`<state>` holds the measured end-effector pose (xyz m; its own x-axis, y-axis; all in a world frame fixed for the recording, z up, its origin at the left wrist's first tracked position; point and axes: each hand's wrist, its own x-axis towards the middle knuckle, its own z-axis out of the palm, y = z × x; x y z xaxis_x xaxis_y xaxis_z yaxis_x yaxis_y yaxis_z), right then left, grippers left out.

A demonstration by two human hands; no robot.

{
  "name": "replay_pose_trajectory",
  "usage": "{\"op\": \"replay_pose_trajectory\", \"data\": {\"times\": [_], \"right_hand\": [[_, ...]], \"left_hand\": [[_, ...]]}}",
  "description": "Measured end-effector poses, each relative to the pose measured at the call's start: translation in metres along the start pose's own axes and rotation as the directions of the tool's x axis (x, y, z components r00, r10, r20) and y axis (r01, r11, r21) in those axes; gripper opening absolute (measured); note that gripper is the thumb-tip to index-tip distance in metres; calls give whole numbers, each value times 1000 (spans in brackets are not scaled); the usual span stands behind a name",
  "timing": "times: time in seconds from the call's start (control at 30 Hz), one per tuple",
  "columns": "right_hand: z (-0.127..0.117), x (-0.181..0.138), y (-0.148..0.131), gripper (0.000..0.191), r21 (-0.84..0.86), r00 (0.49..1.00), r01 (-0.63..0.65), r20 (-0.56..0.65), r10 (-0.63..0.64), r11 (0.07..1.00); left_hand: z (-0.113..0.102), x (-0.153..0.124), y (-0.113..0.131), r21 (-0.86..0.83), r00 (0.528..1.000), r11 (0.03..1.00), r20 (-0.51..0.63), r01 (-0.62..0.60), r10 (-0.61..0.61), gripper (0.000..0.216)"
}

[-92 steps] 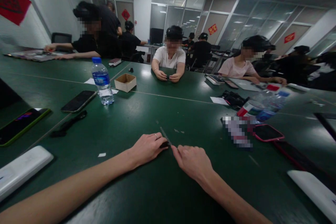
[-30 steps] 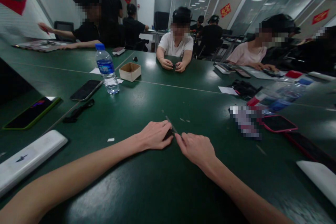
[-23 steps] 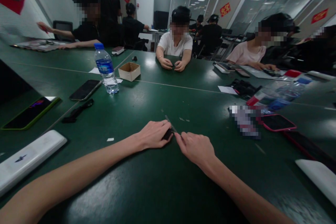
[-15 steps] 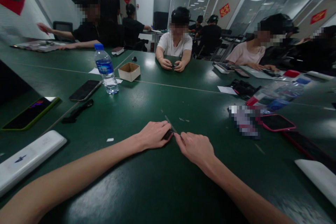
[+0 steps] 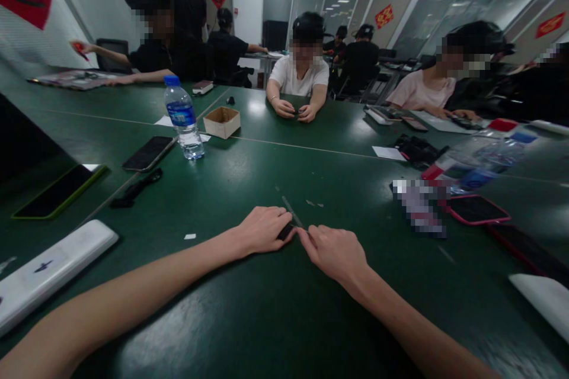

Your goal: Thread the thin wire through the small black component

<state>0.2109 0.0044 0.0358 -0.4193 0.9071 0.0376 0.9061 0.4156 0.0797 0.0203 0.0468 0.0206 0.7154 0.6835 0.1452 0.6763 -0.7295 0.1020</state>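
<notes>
My left hand [image 5: 265, 229] rests on the green table [image 5: 249, 308], its fingers closed over a small dark object [image 5: 285, 231] that is mostly hidden beneath them. Close beside it, my right hand [image 5: 335, 250] is closed, with thumb and forefinger pressed together at the dark object's right side. What these fingertips pinch is too small to make out. A thin clear strip [image 5: 291, 211] runs from between the two hands away from me over the tabletop. Just beyond the right hand lie small clear scraps [image 5: 315, 204].
A water bottle [image 5: 184, 121], an open small box [image 5: 222, 122] and a phone [image 5: 149, 153] stand or lie ahead to the left. A white oblong device [image 5: 66, 272] is by my left forearm. On the right is a pink-edged phone [image 5: 478, 209]. Across sits a person in white [image 5: 299, 74].
The whole view has shifted slightly to the right. Between the hands, the fingertips have come a little closer together, and the dark object remains under the left fingers.
</notes>
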Motion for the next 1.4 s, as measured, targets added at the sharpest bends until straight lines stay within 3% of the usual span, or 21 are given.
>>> {"op": "replay_pose_trajectory", "data": {"times": [0.3, 0.83, 0.93, 1.07, 1.13, 1.27, 1.4], "right_hand": [[0, 0, -1, 57, 10, 1000, -23, 2, 23, 1000], [-1, -2, 6, 57, 28, 997, 66, -39, -65, 997], [0, -6, -4, 54, 26, 977, 193, -102, -189, 981], [3, -14, -27, 51, 91, 869, 484, -168, -466, 870], [4, -13, -27, 50, 83, 886, 446, -180, -427, 891], [5, -4, -4, 53, 35, 976, 178, -137, -172, 983], [3, 1, 10, 58, 25, 996, 42, -77, -40, 999]], "left_hand": [[1, 1, -2, 16, 999, 999, 7, -41, 41, 34], [-1, 0, -2, -2, 996, 996, 13, -84, 84, 34], [-1, 3, -3, -17, 999, 999, 28, -37, 37, 34], [2, 7, -4, -18, 997, 998, 47, 61, -60, 35], [2, 8, -4, -16, 998, 998, 40, 55, -54, 35], [2, 5, -4, -4, 1000, 1000, 19, 17, -17, 32], [1, 4, -4, 0, 1000, 1000, 12, -16, 16, 35]]}}
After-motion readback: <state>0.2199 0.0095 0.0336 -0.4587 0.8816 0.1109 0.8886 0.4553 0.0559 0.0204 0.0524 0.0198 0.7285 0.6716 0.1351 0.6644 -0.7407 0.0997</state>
